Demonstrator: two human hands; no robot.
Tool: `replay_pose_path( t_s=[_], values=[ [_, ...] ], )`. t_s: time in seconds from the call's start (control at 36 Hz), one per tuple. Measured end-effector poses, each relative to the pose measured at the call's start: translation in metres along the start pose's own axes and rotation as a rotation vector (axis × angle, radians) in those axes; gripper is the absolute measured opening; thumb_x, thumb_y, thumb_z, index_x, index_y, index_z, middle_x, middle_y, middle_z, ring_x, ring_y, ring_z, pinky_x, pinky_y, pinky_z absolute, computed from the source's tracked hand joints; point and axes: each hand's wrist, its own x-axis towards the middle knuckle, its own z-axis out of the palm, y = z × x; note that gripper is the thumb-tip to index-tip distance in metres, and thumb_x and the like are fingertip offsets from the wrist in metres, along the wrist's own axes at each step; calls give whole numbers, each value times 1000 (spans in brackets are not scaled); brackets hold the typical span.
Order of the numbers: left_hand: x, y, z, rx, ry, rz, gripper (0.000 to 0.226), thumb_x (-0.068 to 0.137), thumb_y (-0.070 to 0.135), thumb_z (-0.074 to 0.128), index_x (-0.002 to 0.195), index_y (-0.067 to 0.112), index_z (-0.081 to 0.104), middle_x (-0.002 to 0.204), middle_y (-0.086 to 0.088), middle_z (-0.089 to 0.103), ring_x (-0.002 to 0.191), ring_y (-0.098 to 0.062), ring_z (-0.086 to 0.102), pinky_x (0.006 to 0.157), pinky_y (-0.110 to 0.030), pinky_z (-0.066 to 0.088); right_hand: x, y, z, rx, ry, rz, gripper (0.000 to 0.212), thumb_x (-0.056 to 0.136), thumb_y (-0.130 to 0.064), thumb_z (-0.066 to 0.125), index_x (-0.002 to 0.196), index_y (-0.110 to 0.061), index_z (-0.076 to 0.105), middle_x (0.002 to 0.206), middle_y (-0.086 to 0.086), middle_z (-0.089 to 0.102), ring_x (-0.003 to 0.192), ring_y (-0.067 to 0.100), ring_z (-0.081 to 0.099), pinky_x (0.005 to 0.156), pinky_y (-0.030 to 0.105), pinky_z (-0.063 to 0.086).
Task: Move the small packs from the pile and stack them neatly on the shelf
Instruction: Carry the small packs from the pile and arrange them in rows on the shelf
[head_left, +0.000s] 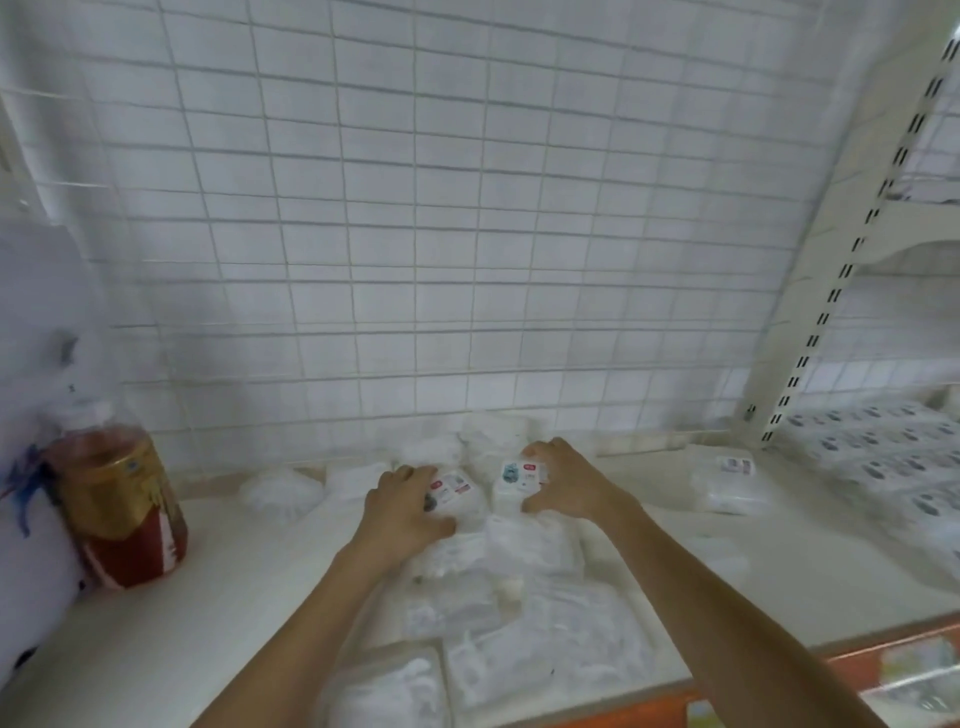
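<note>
Two small packs, one under the left hand (402, 512) and one (519, 475) pinched by the right hand (563, 486), sit atop the shelf's (234, 597) loose pile (498, 582); slick wrapping could slip either grip, toppling neighbours.

Small white labelled packs (457, 491) lie jumbled in a pile (498, 571) on the shelf (249, 571).
</note>
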Motion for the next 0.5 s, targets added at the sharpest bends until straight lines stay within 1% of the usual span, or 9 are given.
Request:
replay_pose_path(
  t_s=[0.11,0.19,0.25,0.31,0.36,0.42,0.5],
  values=[
    [-6,10,-7,-14,53,100,89,54,47,50,139,23,34,130,0,43,118,-23,37,95,-30,31,-31,2,-18,-91,176,-88,69,74,-25,71,135,-23,39,125,0,44,115,20,40,97,34,37],
    [-13,31,-9,-47,62,195,88,59,43,57,140,23,31,133,0,40,120,-23,34,98,-31,28,-63,13,-33,-55,224,-113,67,74,-23,70,134,-24,39,124,0,45,113,20,40,95,32,37],
    [-18,50,-7,-117,78,265,87,59,40,60,140,22,33,133,0,40,118,-21,33,101,-33,29,-86,24,-41,-27,258,-109,67,75,-23,70,134,-26,40,123,-1,45,111,19,40,92,30,36],
    [-26,75,-2,-183,96,334,90,54,46,54,138,22,35,125,5,42,109,-14,32,100,-34,32,-111,39,-49,-4,306,-100,66,74,-20,70,133,-26,40,123,-1,45,110,19,40,92,30,36],
    [-34,102,7,-221,94,400,91,53,51,50,137,23,35,116,10,38,105,-10,30,98,-34,33,-138,57,-55,26,349,-76,66,74,-18,69,133,-25,41,124,-2,44,109,17,38,92,29,36],
    [-42,131,20,-223,75,472,86,56,49,51,136,22,36,114,11,36,104,-11,31,97,-33,34,-167,79,-59,33,385,-38,67,73,-16,69,133,-24,41,125,-2,42,106,13,34,92,27,35],
    [-52,176,50,-163,40,599,86,57,53,42,135,17,39,119,8,41,111,-19,36,92,-28,32,-212,117,-65,29,430,53,68,71,-14,69,133,-23,41,126,0,40,108,16,34,97,32,38]
  ],
)
